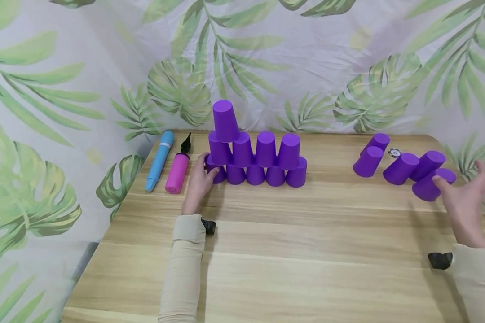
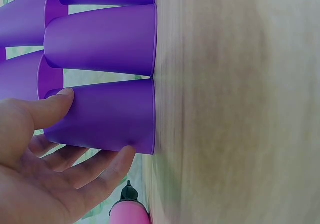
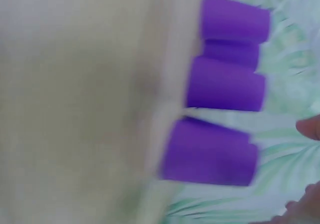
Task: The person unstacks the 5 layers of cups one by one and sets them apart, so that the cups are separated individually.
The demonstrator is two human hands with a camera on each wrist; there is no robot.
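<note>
Upside-down purple cups (image 1: 255, 175) form a stacked wall, with several in the bottom row, several above, and one top cup (image 1: 225, 121) at the left end. My left hand (image 1: 200, 185) holds the leftmost bottom cup (image 2: 102, 116), thumb on one side and fingers along the other. On the right, my right hand (image 1: 466, 204) is spread beside the nearest loose cup (image 1: 426, 189). The right wrist view is blurred; there a gap separates the thumb (image 3: 310, 127) from that cup (image 3: 210, 156).
More loose purple cups (image 1: 401, 168) stand upside down at the table's right, around a poker chip (image 1: 394, 153). Left of the wall lie a pink hand pump (image 1: 178, 172) with a black nozzle and a blue tube-shaped object (image 1: 160, 161). A leaf-patterned cloth (image 1: 307, 67) hangs behind the table (image 1: 287, 251).
</note>
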